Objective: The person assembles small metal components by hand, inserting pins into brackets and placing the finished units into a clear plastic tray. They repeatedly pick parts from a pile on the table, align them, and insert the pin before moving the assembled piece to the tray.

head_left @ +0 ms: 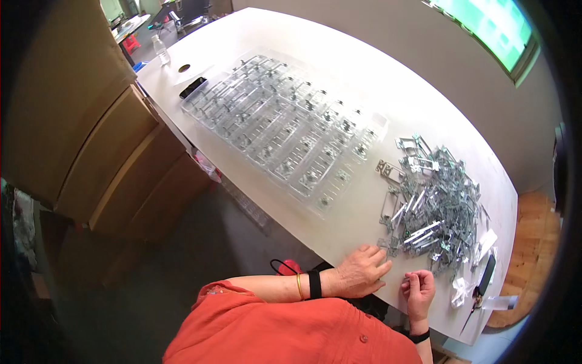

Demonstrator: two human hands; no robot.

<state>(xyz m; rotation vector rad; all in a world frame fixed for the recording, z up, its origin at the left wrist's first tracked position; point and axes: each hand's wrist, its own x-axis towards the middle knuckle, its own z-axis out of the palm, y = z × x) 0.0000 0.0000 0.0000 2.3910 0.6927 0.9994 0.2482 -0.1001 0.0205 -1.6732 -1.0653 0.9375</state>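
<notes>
My left hand lies flat on the white table near its front edge, fingers spread, holding nothing I can see. My right hand is curled just to its right, fingertips pinched together as if on a small metal part, too small to make out. Right beyond both hands lies a heap of grey metal brackets. Farther left, a clear plastic tray holds rows of the same kind of metal parts.
Scissors and small clear bags lie at the table's right end. A black phone and a plastic bottle sit at the far left end. Stacked cardboard boxes stand left of the table.
</notes>
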